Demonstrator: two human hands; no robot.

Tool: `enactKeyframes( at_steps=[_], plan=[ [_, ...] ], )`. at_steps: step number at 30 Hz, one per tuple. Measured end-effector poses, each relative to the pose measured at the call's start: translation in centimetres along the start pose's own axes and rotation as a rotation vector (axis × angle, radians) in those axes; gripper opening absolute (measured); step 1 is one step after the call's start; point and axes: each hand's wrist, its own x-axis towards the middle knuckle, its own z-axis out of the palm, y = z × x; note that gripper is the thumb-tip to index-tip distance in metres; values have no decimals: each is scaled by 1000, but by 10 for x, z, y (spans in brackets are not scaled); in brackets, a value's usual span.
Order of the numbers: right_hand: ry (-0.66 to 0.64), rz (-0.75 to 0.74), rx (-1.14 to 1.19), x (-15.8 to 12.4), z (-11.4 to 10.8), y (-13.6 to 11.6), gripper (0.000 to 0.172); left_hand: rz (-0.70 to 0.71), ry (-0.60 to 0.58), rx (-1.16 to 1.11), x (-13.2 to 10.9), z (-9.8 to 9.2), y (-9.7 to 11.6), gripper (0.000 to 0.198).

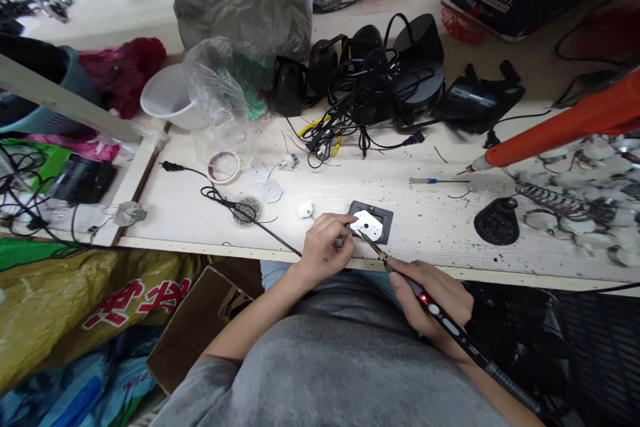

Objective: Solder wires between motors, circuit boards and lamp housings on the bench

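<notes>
My right hand [435, 290] is wrapped round a soldering iron [457, 333] with a glowing red light. Its tip meets the left part of a small white plate [367, 228] with dark holes, which lies on a black square block [387, 215] near the table's front edge. At the plate's left edge my left hand [326, 243] is closed in a pinch; whatever its fingers hold is too small to make out. Just left of the block sits a small white round part [305, 209]. A round tin of metal wool [246, 211] stands further left, crossed by a black cord.
A red power screwdriver [565, 121] reaches in from the right above a small blue screwdriver [434, 181]. Black lamp housings and tangled cables [365, 93] fill the back. White round parts [590, 207] crowd the right side. A tape roll [223, 167] lies at left.
</notes>
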Motion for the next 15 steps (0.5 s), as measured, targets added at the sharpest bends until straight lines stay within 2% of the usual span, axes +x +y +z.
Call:
enactKeyframes(
  at_steps=[5, 8, 15],
  plan=[
    [2, -50, -2, 2, 3, 0, 31, 12, 11, -9, 0, 0, -1, 19],
    [-20, -34, -3, 0, 5, 2, 31, 6, 3, -1, 0, 0, -1, 18],
    [32, -12, 1, -9, 11, 6, 29, 0, -3, 0, 0, -1, 0, 20]
  ],
)
